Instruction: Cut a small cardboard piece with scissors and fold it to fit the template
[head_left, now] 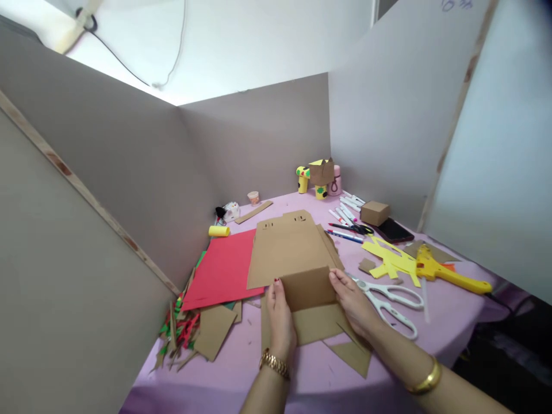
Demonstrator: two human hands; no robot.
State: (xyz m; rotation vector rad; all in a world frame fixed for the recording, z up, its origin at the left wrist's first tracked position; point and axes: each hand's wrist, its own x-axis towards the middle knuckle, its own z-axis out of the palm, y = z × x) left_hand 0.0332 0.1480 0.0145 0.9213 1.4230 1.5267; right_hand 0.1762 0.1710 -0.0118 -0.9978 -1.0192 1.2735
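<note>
A folded brown cardboard piece is held up between both hands near the front of the table. My left hand grips its left edge, thumb on top. My right hand pinches its upper right corner. Under and behind it lie larger brown cardboard sheets, the top one with small slots along its far edge. A red sheet lies to their left. White-handled scissors rest just right of my right hand, their blades partly hidden. A loose cardboard scrap lies below the held piece.
Cardboard and coloured scraps pile up at the left. At right are a yellow glue gun, yellow paper cutouts, a phone, a small box and markers. Decorated yellow tubes stand at the back; grey partitions enclose the table.
</note>
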